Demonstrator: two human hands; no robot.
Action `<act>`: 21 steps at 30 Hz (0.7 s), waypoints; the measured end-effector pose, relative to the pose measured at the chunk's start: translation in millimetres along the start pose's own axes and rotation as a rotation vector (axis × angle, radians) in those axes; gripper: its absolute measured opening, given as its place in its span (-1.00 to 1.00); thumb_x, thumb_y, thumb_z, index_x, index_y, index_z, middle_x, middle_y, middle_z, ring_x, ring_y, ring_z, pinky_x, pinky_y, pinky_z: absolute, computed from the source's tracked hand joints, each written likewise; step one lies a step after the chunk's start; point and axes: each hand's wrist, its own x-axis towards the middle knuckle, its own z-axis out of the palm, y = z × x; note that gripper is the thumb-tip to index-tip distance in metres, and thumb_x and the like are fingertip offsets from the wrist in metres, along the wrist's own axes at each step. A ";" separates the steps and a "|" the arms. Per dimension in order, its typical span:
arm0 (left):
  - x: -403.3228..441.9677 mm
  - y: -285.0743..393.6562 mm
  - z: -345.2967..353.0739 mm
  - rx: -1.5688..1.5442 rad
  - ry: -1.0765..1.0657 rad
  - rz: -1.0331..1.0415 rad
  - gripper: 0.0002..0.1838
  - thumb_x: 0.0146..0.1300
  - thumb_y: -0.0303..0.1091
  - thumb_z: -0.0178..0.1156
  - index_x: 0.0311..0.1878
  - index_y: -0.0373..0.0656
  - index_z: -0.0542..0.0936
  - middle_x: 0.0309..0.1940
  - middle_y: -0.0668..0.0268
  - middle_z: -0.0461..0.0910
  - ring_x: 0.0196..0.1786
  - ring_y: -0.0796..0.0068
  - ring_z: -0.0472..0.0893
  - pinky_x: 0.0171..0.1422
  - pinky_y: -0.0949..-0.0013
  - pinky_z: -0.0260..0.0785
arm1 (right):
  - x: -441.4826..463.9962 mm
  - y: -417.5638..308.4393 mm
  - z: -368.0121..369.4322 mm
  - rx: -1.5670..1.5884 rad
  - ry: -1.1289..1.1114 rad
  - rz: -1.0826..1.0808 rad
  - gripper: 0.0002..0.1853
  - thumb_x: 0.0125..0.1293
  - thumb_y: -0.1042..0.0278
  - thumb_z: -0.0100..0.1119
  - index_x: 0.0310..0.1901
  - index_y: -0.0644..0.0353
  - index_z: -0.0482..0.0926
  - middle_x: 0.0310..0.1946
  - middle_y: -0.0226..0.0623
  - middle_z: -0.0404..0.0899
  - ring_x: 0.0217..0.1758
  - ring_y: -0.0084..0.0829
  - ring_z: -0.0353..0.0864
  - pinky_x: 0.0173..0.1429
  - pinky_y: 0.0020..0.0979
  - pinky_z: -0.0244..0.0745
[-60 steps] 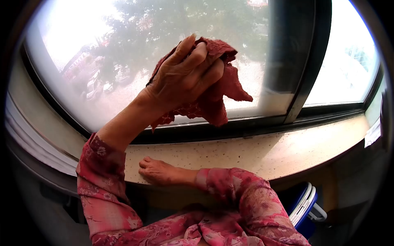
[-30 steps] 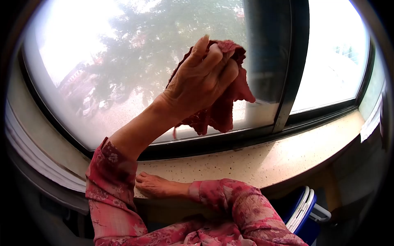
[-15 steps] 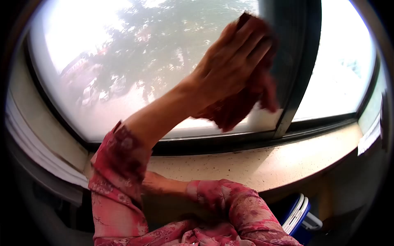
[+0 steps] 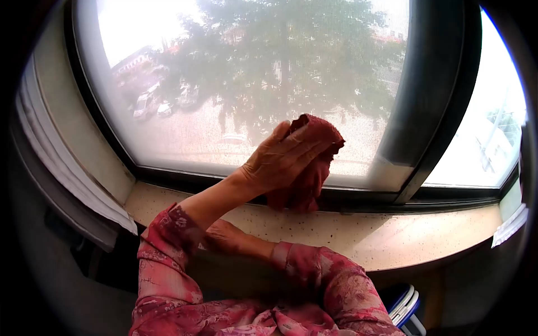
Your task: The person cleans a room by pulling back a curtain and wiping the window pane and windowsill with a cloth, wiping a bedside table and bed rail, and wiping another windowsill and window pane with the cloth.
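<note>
My left hand (image 4: 283, 157) presses a dark red cloth (image 4: 308, 173) against the lower part of the window pane (image 4: 224, 140). Its fingers stretch over the upper part of the cloth, and the loose end hangs down in front of the window's bottom frame. Crossing beneath my left forearm, my right hand (image 4: 221, 236) is at the front edge of the speckled windowsill (image 4: 358, 238). My left sleeve partly covers that hand, so its fingers cannot be made out.
A dark upright frame (image 4: 443, 112) parts the large pane from a narrower one on the right. White folded curtain fabric (image 4: 73, 151) hangs at the left. Below the sill at the lower right is a blue and white object (image 4: 404, 307), perhaps a folding stool.
My left hand has come down and to the left with the cloth, from beside the upright frame to the pane's lower part. The view has shifted slightly; my right hand stays near the sill edge.
</note>
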 end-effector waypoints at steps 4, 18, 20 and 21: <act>48.5 -52.2 -19.2 -0.121 0.163 -0.275 -0.48 0.17 -0.38 0.11 0.25 -0.21 0.47 0.24 0.12 0.44 0.35 0.12 0.34 0.43 -0.04 0.04 | 0.6 -10.0 -7.7 -0.338 -0.070 -0.032 -0.75 0.08 0.36 0.10 -0.20 0.29 0.54 -0.18 -0.05 0.48 0.04 -0.10 0.39 0.13 -0.22 0.36; 68.7 -55.5 -14.0 -0.246 0.331 -0.351 -0.29 0.16 -0.12 0.25 0.34 -0.27 0.34 0.33 -0.05 0.30 0.40 -0.12 0.26 0.49 -0.17 -0.06 | 4.4 2.7 8.7 0.396 0.028 -0.016 -0.67 0.12 0.38 0.10 -0.06 0.27 0.51 0.02 -0.08 0.45 0.15 -0.09 0.35 0.25 -0.24 0.27; 73.6 -35.8 9.2 -0.216 0.311 -0.287 -0.32 0.22 -0.10 0.18 0.34 -0.29 0.33 0.36 -0.12 0.22 0.46 -0.20 0.11 0.51 -0.24 -0.16 | 11.1 -5.1 13.0 0.578 0.014 0.114 -0.64 0.13 0.38 0.09 -0.01 0.25 0.50 0.06 -0.09 0.45 0.19 -0.08 0.33 0.28 -0.22 0.26; 79.7 -39.0 12.3 -0.189 0.312 -0.248 -0.33 0.24 -0.09 0.15 0.34 -0.28 0.33 0.36 -0.12 0.23 0.45 -0.21 0.12 0.50 -0.27 -0.16 | 11.9 -8.6 11.0 0.747 0.046 0.291 -0.61 0.15 0.38 0.09 0.05 0.23 0.50 0.10 -0.10 0.45 0.23 -0.07 0.32 0.30 -0.19 0.24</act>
